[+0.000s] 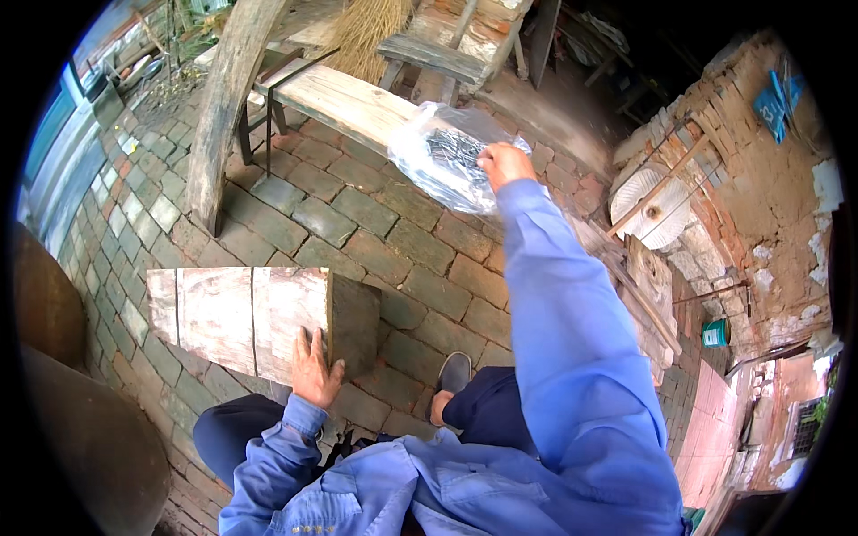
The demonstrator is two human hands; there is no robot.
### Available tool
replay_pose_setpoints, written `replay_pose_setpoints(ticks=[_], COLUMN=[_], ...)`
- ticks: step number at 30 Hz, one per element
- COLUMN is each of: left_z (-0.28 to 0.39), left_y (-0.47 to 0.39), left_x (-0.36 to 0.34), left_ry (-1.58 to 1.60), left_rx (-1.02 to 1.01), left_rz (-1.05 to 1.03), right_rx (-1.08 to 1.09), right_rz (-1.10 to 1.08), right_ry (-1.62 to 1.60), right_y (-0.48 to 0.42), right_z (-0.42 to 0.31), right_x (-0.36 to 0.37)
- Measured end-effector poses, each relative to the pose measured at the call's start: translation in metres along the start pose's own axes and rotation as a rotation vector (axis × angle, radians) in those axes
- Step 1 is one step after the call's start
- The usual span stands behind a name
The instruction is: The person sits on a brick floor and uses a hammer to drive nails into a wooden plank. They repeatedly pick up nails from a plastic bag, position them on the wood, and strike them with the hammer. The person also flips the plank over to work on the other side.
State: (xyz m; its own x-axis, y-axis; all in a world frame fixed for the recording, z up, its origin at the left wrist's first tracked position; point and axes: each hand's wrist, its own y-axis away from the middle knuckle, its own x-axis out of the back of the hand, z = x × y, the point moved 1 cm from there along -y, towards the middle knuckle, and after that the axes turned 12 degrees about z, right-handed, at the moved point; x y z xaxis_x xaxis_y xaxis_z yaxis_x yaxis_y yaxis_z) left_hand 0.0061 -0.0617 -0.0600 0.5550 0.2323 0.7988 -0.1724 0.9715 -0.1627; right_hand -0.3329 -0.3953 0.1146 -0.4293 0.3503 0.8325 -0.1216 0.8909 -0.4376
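Observation:
My left hand (315,376) rests flat on a wooden box (288,315), fingers spread near the edge of its pale plank face. Dark seams run between the planks, and the box's adjoining side is dark. My right hand (506,166) reaches forward into the mouth of a clear plastic bag (429,171). Its fingers are curled at a heap of metal nails (456,149) in the bag; whether any are pinched cannot be made out. Beneath the bag is the end of a long wooden bench (348,97).
A thick timber (224,114) leans across the bench's far end. Behind stand a straw broom (369,40) and a small wooden stool (432,59). Planks (650,281), a round stone (650,206) and a green can (716,332) are at right. Dark rounded vessels (87,442) border the left.

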Motion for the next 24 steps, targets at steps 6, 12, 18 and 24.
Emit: replay_pose_setpoints(ticks=[6, 12, 18, 24], left_z=[0.0, 0.003, 0.013, 0.053], left_y=[0.001, -0.003, -0.019, -0.006], left_x=[0.009, 0.017, 0.026, 0.034], left_ry=[0.029, 0.012, 0.244, 1.187], left_rx=[0.011, 0.012, 0.135, 0.605], left_rz=[-0.04, -0.017, 0.149, -0.112], right_rx=[-0.326, -0.487, -0.56, -0.553], right_rz=[-0.271, -0.16, -0.269, -0.717], right_ry=[0.377, -0.194, -1.108, -0.986], right_y=[-0.056, -0.057, -0.021, 0.181], right_z=[-0.01, 0.004, -0.022, -0.158], right_x=[-0.059, -0.057, -0.017, -0.009])
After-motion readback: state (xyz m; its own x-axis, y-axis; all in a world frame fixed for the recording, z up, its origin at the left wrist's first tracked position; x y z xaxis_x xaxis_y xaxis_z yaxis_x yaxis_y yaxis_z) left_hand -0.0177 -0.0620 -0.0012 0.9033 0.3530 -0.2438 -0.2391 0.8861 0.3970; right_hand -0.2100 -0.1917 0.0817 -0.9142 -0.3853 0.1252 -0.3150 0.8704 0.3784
